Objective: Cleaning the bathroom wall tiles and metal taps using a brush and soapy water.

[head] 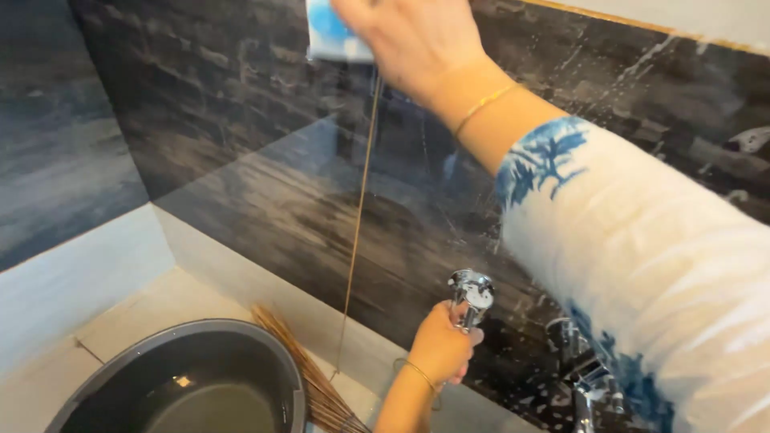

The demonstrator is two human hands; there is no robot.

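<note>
left hand (439, 346) clenched on wet chrome tap knob (472, 293), likely slippery; right hand (409, 36) grasping soft blue sponge (333, 32).

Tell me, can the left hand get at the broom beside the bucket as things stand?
Probably yes, once freed. The left hand is closed on the chrome tap; the broom leans close below it by the bucket, with nothing between.

Left hand (439, 345) gripping chrome sprayer (472, 293), right hand (409, 36) raised, perhaps holding sponge (333, 32)
</note>
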